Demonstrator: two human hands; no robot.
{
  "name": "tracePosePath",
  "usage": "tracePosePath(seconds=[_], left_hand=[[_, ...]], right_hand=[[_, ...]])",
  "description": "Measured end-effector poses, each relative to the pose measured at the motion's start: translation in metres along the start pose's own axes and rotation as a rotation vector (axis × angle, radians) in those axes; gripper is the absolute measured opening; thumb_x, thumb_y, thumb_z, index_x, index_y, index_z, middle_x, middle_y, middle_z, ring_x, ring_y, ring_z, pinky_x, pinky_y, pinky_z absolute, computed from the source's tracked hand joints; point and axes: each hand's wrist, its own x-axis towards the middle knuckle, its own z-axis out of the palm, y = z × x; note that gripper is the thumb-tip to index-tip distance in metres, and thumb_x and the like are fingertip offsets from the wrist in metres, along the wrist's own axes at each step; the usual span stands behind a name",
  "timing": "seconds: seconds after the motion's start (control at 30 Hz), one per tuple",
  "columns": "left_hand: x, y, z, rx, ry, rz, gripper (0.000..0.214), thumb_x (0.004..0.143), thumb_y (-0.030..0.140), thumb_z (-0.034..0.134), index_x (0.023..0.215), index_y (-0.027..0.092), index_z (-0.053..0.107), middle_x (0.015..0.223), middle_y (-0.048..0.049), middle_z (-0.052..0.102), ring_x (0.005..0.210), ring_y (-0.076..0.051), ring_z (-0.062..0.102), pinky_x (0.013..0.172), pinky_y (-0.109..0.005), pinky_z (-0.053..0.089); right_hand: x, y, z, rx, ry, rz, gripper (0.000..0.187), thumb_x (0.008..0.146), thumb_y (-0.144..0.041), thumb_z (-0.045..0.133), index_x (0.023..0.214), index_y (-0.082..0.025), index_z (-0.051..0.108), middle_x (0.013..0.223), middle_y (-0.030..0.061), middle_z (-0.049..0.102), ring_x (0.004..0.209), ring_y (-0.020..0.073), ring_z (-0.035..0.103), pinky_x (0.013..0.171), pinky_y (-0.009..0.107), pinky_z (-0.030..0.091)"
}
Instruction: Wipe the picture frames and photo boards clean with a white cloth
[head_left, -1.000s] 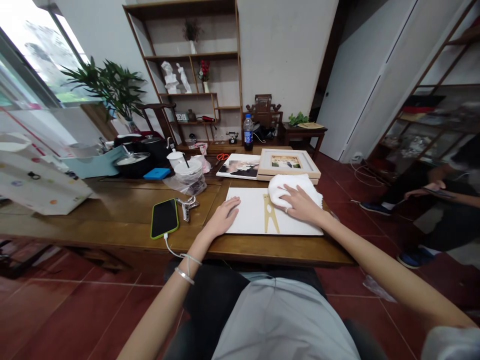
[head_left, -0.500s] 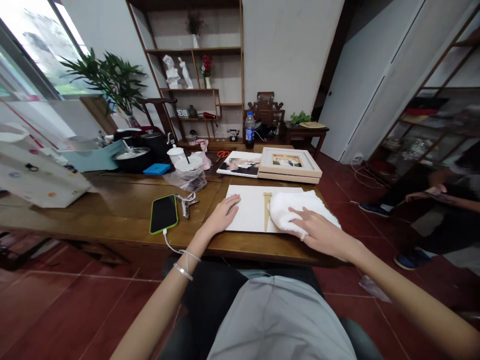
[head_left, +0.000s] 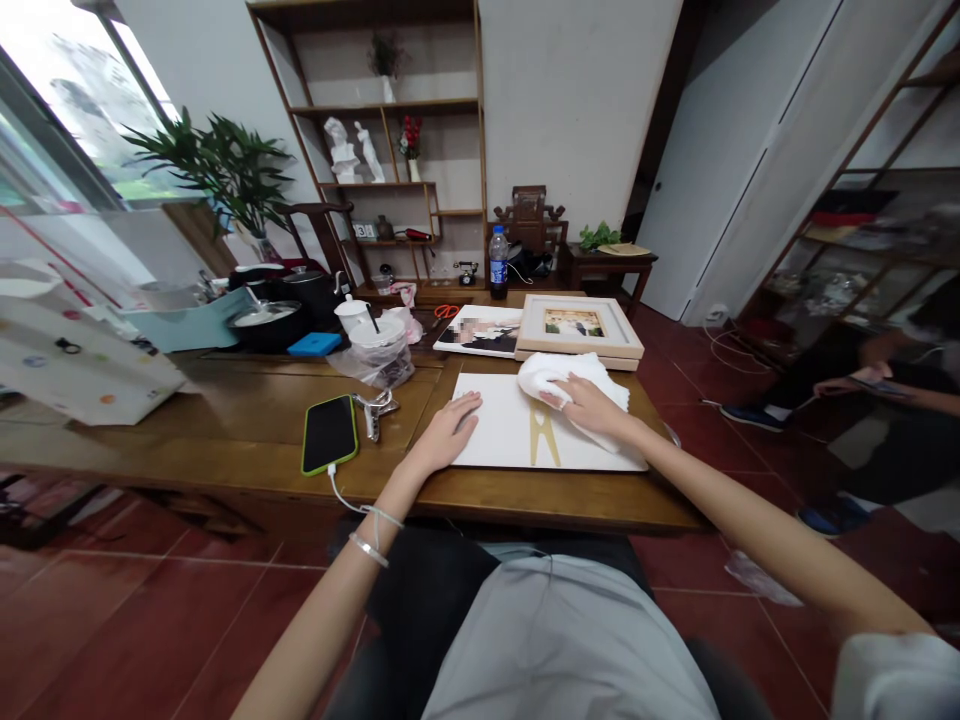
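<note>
A white board [head_left: 495, 440] with a yellow-gold shape [head_left: 541, 436] on its face lies flat at the near edge of the wooden table. On its left edge rests my left hand [head_left: 450, 428], fingers stretched out and flat. Bunched under my right hand [head_left: 592, 408] is a white cloth [head_left: 559, 372], gripped against the board's upper right part. The cloth covers some of the gold shape and the board's far right. Just behind the board are a framed picture [head_left: 622, 335] and a photo panel [head_left: 469, 345], the frame partly overlapping the panel.
A phone [head_left: 330, 435] with a white cable lies left of my left hand, beside a silvery object [head_left: 375, 412]. Farther back are a lidded cup [head_left: 379, 335] in plastic, red scissors [head_left: 445, 312], a bottle [head_left: 498, 262] and pots. A person sits at right.
My right hand has slid the cloth away from me and slightly left across the board. More of the gold shape and the board's near right corner now show. My left hand stays put.
</note>
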Motion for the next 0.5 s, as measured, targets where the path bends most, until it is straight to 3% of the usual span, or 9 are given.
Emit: tracePosePath(seconds=[0.13,0.23,0.37,0.5], left_hand=[[0.0,0.0,0.0,0.006,-0.002,-0.001,0.041,0.089,0.034,0.041,0.12,0.012,0.057,0.133,-0.0115,0.051,0.128,-0.021,0.042,0.111,-0.041,0.028],[0.0,0.001,0.0,0.0,0.002,-0.001,0.04,0.089,0.034,0.042,0.12,0.013,0.057,0.133,-0.0113,0.051,0.128,-0.021,0.042,0.111,-0.042,0.029],[0.0,0.001,0.001,-0.002,0.002,0.002,0.041,0.089,0.033,0.041,0.12,0.012,0.057,0.133,-0.0124,0.05,0.128,-0.021,0.042,0.111,-0.041,0.029],[0.0,0.002,0.0,0.006,0.006,0.002,0.043,0.089,0.034,0.041,0.12,0.01,0.057,0.132,-0.0134,0.051,0.127,-0.021,0.043,0.111,-0.04,0.029]], right_hand=[[0.014,0.001,0.001,0.01,-0.023,0.001,0.049,0.094,-0.045,0.028,0.12,-0.015,0.056,0.124,0.0152,0.058,0.116,0.0309,0.05,0.098,0.047,0.034],[0.007,-0.002,0.001,-0.056,-0.048,-0.076,0.043,0.095,-0.037,0.03,0.117,-0.014,0.059,0.12,0.0165,0.06,0.112,0.0305,0.053,0.095,0.047,0.037],[-0.021,-0.018,0.001,-0.15,-0.108,-0.268,0.032,0.087,-0.02,0.043,0.113,-0.015,0.061,0.136,0.0163,0.047,0.128,0.031,0.039,0.103,0.05,0.03],[-0.056,-0.042,-0.001,-0.142,-0.166,-0.353,0.036,0.079,-0.012,0.05,0.113,-0.015,0.061,0.142,0.0157,0.04,0.137,0.0296,0.025,0.108,0.052,0.022]])
